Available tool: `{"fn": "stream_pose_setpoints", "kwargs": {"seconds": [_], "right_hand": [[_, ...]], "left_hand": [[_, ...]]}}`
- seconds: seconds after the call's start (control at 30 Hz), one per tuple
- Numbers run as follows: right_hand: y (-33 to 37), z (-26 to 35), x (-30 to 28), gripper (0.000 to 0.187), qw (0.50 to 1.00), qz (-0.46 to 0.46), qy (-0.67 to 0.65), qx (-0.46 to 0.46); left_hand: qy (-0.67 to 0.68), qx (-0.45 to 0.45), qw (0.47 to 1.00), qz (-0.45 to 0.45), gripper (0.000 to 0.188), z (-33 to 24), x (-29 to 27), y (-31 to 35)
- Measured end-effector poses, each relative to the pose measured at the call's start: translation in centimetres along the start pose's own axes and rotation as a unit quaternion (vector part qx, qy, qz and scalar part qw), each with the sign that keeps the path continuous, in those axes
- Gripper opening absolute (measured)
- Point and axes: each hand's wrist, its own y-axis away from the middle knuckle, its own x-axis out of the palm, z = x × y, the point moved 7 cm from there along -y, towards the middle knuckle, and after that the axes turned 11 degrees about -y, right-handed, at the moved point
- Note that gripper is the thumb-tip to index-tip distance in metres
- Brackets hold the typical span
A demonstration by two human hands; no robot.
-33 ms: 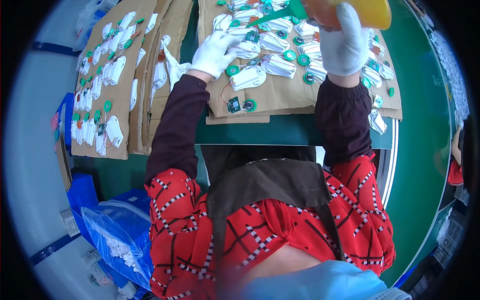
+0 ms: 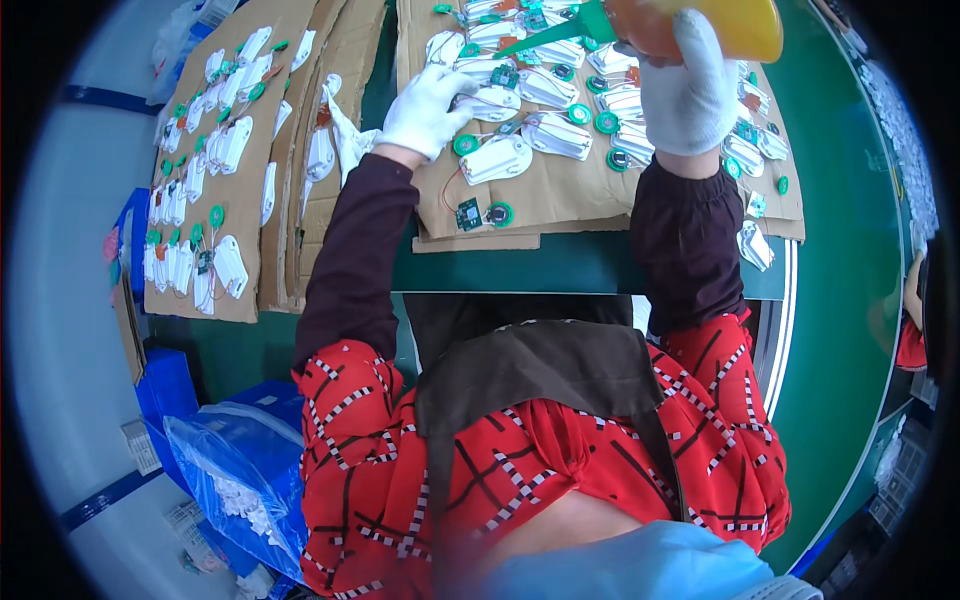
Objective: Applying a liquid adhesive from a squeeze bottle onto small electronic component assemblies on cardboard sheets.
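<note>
My right hand, in a white glove, is wrapped round a squeeze bottle of orange-yellow colour, held tilted. Its long green nozzle points left and down, the tip just above a small green circuit board. My left hand, gloved too, has its fingers curled at the edge of a white plastic casing next to that board. Several more casings lie about, such as the near casing, wired to round green-rimmed discs and circuit boards.
The casings lie on a cardboard sheet on a green table. More cardboard with casings stands to the left. A blue bin lined with plastic holds white bits at lower left. Another person's arm shows at the far right.
</note>
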Motion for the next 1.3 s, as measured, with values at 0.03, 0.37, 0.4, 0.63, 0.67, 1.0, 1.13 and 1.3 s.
{"fn": "stream_pose_setpoints", "kwargs": {"seconds": [0.03,0.37,0.4,0.63,0.67,1.0,1.13,1.3], "right_hand": [[0.4,1.0,0.1,0.049,0.968,-0.018,0.247,-0.034],[-1.0,-2.5,-1.1,0.047,0.979,0.153,-0.131,-0.017],[0.3,-1.0,-1.4,0.047,0.951,-0.039,0.306,0.011],[0.9,-2.7,-5.4,0.039,0.932,-0.029,0.356,0.069],[1.3,-3.0,-6.0,0.039,0.923,-0.025,0.373,0.089],[3.1,-4.5,-5.2,0.036,0.836,0.008,0.525,0.159],[2.3,-5.2,-4.7,0.035,0.83,0.027,0.528,0.178],[1.5,-6.7,-3.8,0.05,0.844,0.016,0.495,0.206]], "left_hand": [[0.0,0.006,1.0,0.003,0.021,-0.3,0.0,0.1],[0.046,-0.064,0.988,-0.135,0.014,-0.3,0.2,0.9],[0.046,-0.066,0.988,-0.134,0.014,0.3,0.3,1.2],[0.181,-0.198,0.952,-0.145,0.013,2.5,0.8,1.4],[0.162,-0.194,0.958,-0.133,0.014,2.7,0.8,1.5],[0.508,-0.327,0.796,-0.015,0.011,3.3,3.0,2.5],[0.438,-0.328,0.83,-0.11,0.01,3.7,1.1,3.0],[0.41,-0.329,0.843,-0.118,0.011,5.0,2.3,3.4]]}}
